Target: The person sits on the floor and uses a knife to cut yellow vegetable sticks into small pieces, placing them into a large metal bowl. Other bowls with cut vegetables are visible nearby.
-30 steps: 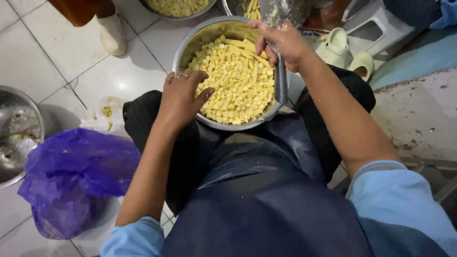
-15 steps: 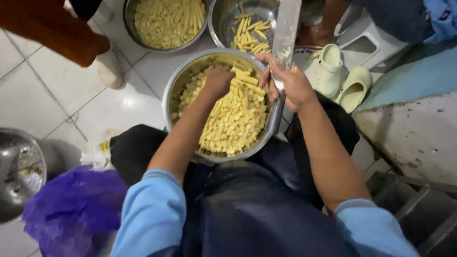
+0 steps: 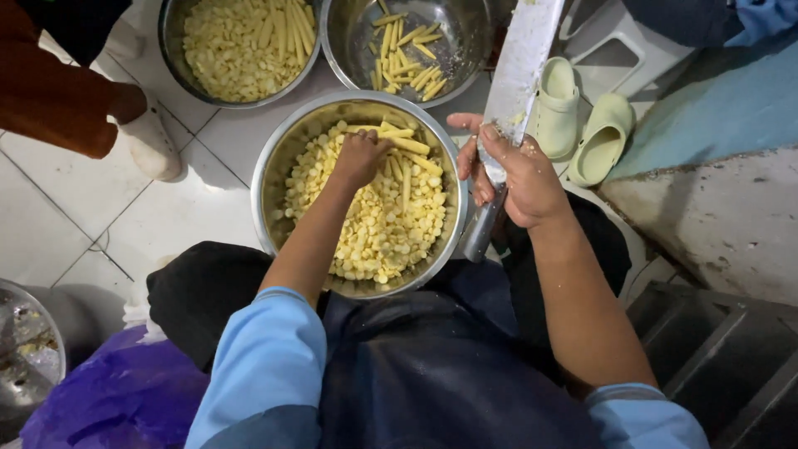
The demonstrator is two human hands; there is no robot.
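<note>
A steel bowl full of chopped pale yellow baby corn rests on my lap. My left hand reaches into it and closes on whole baby corn pieces lying at the far side. My right hand holds a large steel cleaver by its handle at the bowl's right rim, blade pointing away from me, with bits of corn stuck to it.
Two more steel bowls stand on the tiled floor ahead: one filled with cut corn, one with a few whole baby corns. Pale green clogs lie to the right. Another person's leg and white shoe are at left. A purple bag and another bowl are at lower left.
My left hand has moved from the bowl's near rim into the corn at the far side. The right hand has shifted to the right rim and the cleaver is now in full view.
</note>
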